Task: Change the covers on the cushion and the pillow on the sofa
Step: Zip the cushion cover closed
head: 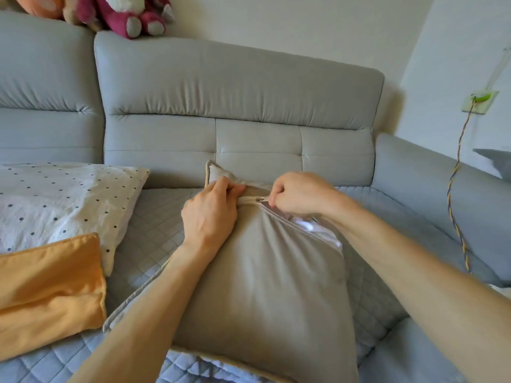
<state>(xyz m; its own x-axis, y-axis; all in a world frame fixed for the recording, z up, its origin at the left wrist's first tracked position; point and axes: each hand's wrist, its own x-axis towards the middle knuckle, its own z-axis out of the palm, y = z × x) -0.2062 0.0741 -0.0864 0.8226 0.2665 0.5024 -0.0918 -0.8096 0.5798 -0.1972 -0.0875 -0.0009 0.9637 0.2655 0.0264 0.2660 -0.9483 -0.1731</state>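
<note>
Straight beyond my fingers rises the padded grey back of the sofa, stitched into panels low down and gathered along its top. A second back section joins it up to the left, and plush toys, one magenta, one orange, sit on the ridge there. Right of my fingers the armrest curves toward me. Left of them spreads a quilted blue-grey seat pad. Behind it all stands a plain pale wall. Far right, a twisted yellow-and-blue cord hangs from a wall plate. The light is soft and even.
</note>
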